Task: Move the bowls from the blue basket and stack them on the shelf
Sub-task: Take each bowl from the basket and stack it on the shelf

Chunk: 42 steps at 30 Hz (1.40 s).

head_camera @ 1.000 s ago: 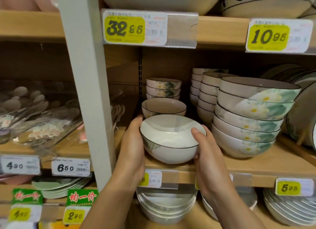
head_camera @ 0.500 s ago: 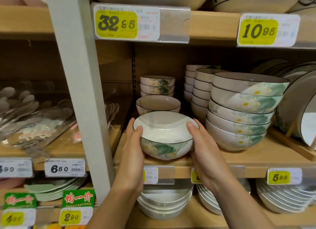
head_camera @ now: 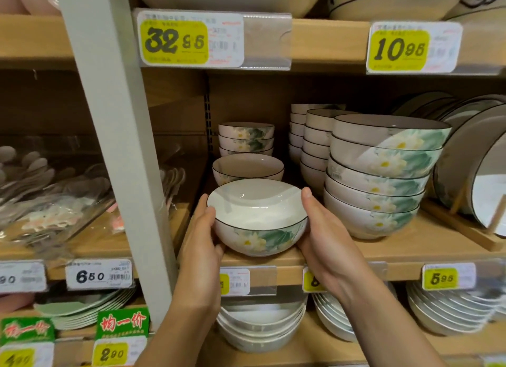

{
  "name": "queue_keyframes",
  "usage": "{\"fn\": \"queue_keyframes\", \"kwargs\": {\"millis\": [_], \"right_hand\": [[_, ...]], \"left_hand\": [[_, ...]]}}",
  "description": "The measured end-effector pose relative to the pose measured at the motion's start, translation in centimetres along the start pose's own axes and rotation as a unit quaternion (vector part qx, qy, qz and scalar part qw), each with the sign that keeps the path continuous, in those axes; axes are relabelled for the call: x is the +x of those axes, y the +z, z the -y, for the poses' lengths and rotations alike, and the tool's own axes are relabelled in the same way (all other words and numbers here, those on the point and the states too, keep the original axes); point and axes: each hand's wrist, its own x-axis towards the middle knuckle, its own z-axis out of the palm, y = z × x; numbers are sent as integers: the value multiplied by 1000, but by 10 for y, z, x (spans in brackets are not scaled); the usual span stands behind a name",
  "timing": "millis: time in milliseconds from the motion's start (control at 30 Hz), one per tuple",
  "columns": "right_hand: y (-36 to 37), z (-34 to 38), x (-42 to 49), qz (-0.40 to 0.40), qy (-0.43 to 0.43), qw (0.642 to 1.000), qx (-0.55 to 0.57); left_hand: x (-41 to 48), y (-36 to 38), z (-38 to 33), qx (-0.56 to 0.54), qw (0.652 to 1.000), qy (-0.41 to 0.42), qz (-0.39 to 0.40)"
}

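Note:
A white bowl (head_camera: 260,219) with a green leaf and yellow flower print and a dark rim sits at the front edge of the wooden shelf (head_camera: 397,254). My left hand (head_camera: 201,246) grips its left side and my right hand (head_camera: 320,238) grips its right side. Right behind it stands one like bowl (head_camera: 247,168), and behind that a short stack of the same bowls (head_camera: 246,138). The blue basket is out of view.
A tall stack of larger flowered bowls (head_camera: 383,175) stands close to the right of my right hand, with more stacks (head_camera: 315,142) behind. A grey upright post (head_camera: 117,147) is on the left. Plates lean in a rack (head_camera: 476,175) at far right. Stacked dishes (head_camera: 260,328) fill the shelf below.
The bowl has turned from tilted to upright between my hands and come down at the shelf's front edge. Its flower print now faces me.

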Motion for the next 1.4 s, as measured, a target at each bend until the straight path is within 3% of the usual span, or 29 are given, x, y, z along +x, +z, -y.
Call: {"fn": "queue_keyframes", "kwargs": {"millis": [233, 433, 600, 733, 933, 1233, 1400], "right_hand": [[-11, 0, -13, 104, -16, 994, 20], [-9, 20, -10, 181, -98, 978, -29], [8, 37, 24, 88, -136, 986, -41], [24, 37, 54, 26, -146, 987, -66], [29, 34, 80, -48, -83, 991, -98], [22, 26, 106, -40, -144, 984, -96], [17, 19, 118, -44, -130, 984, -112]], "left_hand": [[-7, -6, -2, 64, 998, 0, 5], [-11, 5, -27, 72, 996, 51, 8], [20, 36, -35, 59, 990, 124, -10], [52, 61, -39, 42, 994, 72, -75], [89, 69, -31, 55, 986, 29, -155], [118, 71, -17, 61, 987, 61, -138], [135, 68, -9, 48, 989, 21, -135]]}}
